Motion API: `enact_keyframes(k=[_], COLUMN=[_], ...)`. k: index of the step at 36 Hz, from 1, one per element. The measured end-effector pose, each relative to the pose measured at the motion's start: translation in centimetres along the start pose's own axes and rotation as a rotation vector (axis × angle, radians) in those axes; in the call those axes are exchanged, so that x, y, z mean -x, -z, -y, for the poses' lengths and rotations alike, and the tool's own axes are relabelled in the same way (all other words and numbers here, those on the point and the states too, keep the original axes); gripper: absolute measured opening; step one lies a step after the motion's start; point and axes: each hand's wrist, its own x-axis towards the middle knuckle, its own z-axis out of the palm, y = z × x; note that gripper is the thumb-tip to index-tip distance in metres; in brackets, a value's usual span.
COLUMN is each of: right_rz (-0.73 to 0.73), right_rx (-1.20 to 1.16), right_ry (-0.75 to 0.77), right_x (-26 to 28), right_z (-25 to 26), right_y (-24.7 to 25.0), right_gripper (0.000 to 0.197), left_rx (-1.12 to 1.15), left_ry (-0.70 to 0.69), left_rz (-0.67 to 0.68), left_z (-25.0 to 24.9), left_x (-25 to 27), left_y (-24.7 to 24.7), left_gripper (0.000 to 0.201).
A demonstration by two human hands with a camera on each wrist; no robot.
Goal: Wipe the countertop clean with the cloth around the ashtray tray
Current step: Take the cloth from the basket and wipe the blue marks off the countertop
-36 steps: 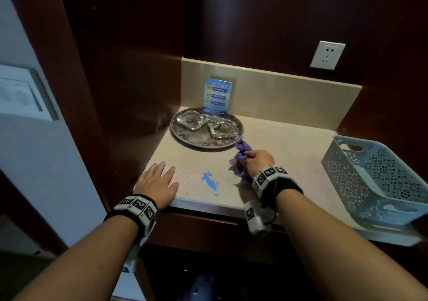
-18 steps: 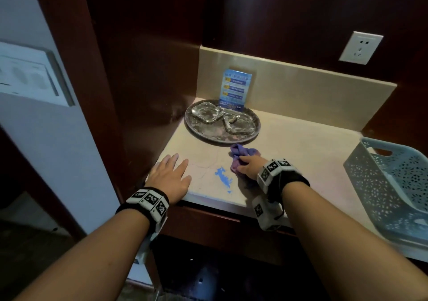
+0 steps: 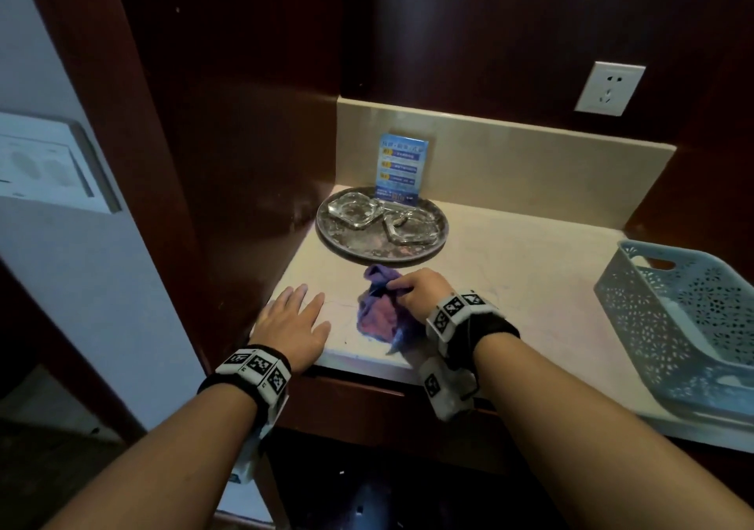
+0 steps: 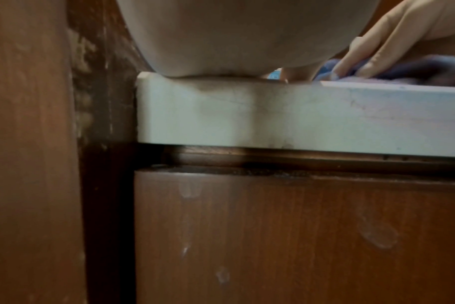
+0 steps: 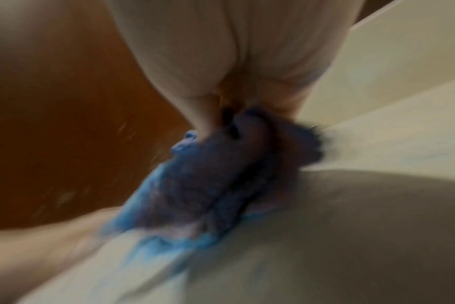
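Just in front of the ashtray tray (image 3: 381,225), my right hand (image 3: 416,293) grips the bunched cloth (image 3: 377,311) on the desk (image 3: 530,276) and should press flat, skirting the rim, while my left hand (image 3: 291,319) rests open.

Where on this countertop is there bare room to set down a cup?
The widest bare patch of countertop lies between the round tray and the blue basket, running back to the backsplash. The front left corner is crowded: left hand lies flat there, right hand grips the cloth.

Right hand (image 3: 416,293) on bunched cloth (image 3: 377,313) near tray (image 3: 347,244)
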Motion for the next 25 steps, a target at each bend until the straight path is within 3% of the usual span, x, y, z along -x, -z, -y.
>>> enact_keyframes(k=[4, 9, 16, 25], right_rz=[-0.112, 0.091, 0.227, 0.196], right_rx=[-0.032, 0.137, 0.365, 0.283], right_ry=[-0.11, -0.237, -0.167, 0.006], right_x=[-0.3, -0.5, -2.5, -1.9], right_z=[-2.5, -4.2, -2.9, -0.3], right_y=[1.9, 2.4, 0.2, -1.0], right_gripper=[0.036, 0.05, 0.059, 0.039], left_rx=[0.006, 0.01, 0.031, 0.022], left_ry=[-0.007, -0.006, -0.004, 0.01], left_rz=[0.001, 0.01, 0.031, 0.021], left_z=[0.1, 0.1, 0.2, 0.2], left_x=[0.0, 0.1, 0.1, -0.1], left_y=[0.0, 0.0, 0.0, -0.2], left_gripper=[0.058, 0.058, 0.058, 0.058])
